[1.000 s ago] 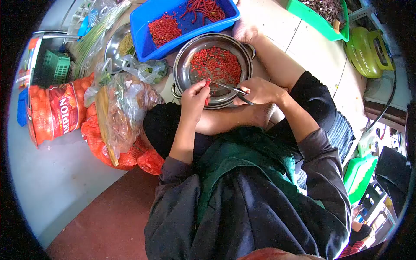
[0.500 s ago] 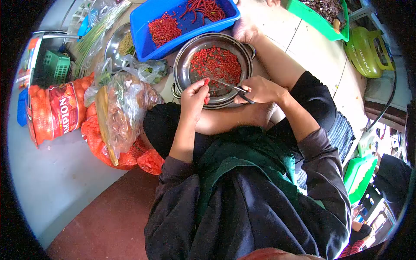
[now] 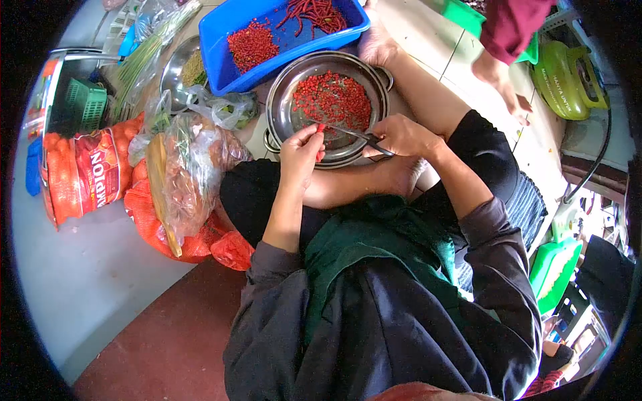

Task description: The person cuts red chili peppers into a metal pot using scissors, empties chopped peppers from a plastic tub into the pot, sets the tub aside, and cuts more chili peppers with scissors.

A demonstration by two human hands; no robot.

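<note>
Between my legs stands a round metal pot with cut red chili pieces spread over its bottom. My left hand is closed in a pinch around red chili at the pot's near left rim; red ends show at the fingertips. My right hand grips scissors with dark handles over the near right rim. The scissor blades point left over the pot, their tips meeting the chili by my left fingers. How far the blades are apart is hard to see.
A blue basin behind the pot holds cut chili and whole chilies. Left lie plastic bags, red net sacks and a metal bowl. Another person's foot stands at right, near a green gas cylinder.
Another person's leg in maroon cloth has stepped in at the upper right, partly covering the green tub. The scissors' handles have come closer together. My hands stay almost in place.
</note>
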